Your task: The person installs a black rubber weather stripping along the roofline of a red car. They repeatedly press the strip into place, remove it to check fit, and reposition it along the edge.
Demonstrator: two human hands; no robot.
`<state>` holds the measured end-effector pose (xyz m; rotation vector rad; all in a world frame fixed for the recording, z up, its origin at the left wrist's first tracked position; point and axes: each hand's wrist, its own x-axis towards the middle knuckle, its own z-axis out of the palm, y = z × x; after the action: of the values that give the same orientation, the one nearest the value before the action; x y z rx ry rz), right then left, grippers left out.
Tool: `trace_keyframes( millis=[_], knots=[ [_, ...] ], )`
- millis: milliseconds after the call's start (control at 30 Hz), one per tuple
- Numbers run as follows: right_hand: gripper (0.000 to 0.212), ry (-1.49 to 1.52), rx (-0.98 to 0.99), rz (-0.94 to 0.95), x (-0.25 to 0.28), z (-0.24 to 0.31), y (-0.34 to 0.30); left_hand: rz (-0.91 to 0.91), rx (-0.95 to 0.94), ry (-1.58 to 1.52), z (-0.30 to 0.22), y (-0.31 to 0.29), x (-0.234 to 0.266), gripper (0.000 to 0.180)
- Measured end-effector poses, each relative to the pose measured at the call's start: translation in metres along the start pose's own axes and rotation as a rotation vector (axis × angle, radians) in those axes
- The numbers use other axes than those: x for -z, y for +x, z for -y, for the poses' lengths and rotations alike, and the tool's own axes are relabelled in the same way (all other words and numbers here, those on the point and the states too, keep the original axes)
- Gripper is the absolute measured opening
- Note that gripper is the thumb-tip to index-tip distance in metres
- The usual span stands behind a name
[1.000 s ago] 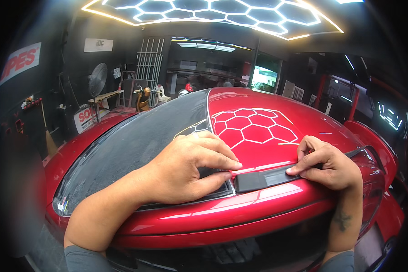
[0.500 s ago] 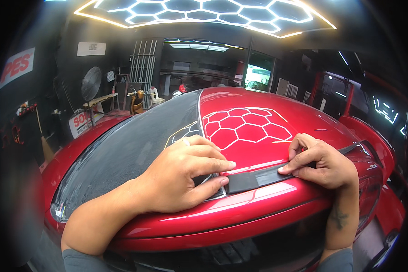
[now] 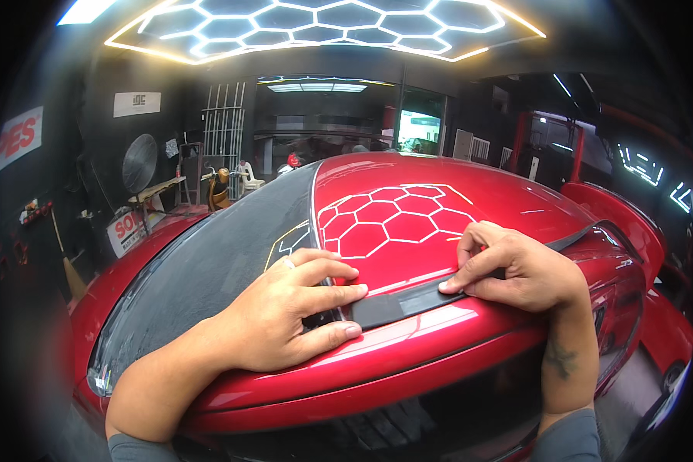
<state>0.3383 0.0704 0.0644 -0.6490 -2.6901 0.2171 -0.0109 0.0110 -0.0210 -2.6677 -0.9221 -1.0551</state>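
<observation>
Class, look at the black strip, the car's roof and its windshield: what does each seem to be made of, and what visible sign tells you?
Black strip: probably rubber or plastic, satin; it shows soft, blurred highlights.
Roof: likely painted metal, glossy red; it mirrors the hexagonal lights crisply.
Windshield: probably glass, dark; it reflects some of those lights, though its surface looks hazy.

Car roof (image 3: pixel 508 181), glossy red, overlaid by a white hexagonal pattern; trim strip (image 3: pixel 408 302), black; windscreen (image 3: pixel 223 250), dark grey; ceiling light (image 3: pixel 327 28), white honeycomb bordered yellow; sleeves (image 3: pixel 138 450), grey.
</observation>
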Motion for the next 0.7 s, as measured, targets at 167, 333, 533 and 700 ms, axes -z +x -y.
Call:
trace_keyframes(
  millis=[167, 333, 533, 700],
  knots=[
    [0.037, -0.040, 0.032, 0.012, -0.002, -0.004, -0.002, 0.072, 0.124, -0.128, -0.013, 0.001, 0.005, 0.042],
    [0.021, -0.267, 0.073, -0.383, -0.024, 0.004, -0.034, 0.078, 0.121, -0.038, -0.026, 0.009, 0.002, 0.038],
    [0.032, -0.156, -0.272, -1.333, -0.044, -0.048, -0.146, 0.041, 0.334, -0.036, -0.065, 0.010, -0.005, 0.030],
    [0.060, -0.479, -0.803, -1.157, -0.045, -0.094, -0.210, -0.251, 0.425, -0.589, -0.050, 0.018, -0.006, 0.031]
  ],
)
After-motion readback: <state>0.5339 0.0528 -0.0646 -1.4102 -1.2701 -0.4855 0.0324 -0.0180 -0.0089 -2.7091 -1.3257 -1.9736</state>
